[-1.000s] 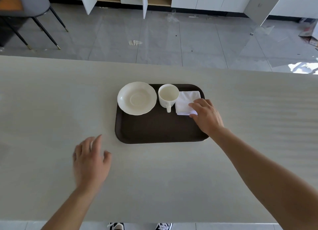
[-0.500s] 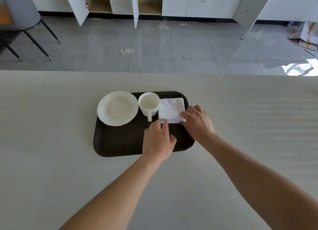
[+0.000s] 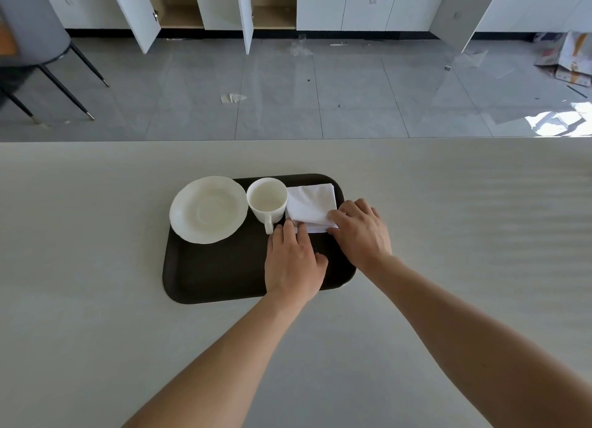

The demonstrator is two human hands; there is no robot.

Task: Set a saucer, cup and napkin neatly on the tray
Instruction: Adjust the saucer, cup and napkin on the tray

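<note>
The saucer (image 3: 208,209) and cup (image 3: 267,200) are showing a smooth, softly glossy ceramic glaze. The tray (image 3: 221,270) is looking like dark matt plastic, while the napkin (image 3: 312,203) is lying as soft, creased white paper on the matt, faintly grained tabletop (image 3: 96,299)

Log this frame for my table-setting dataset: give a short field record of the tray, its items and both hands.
tray: dark brown, on pale table
saucer: far-left corner, overhanging the tray's left rim
cup: upright, empty, handle toward the person
napkin: white, folded, far-right corner
left hand: fingertips at napkin's near edge
right hand: fingers on napkin's near-right corner
</note>
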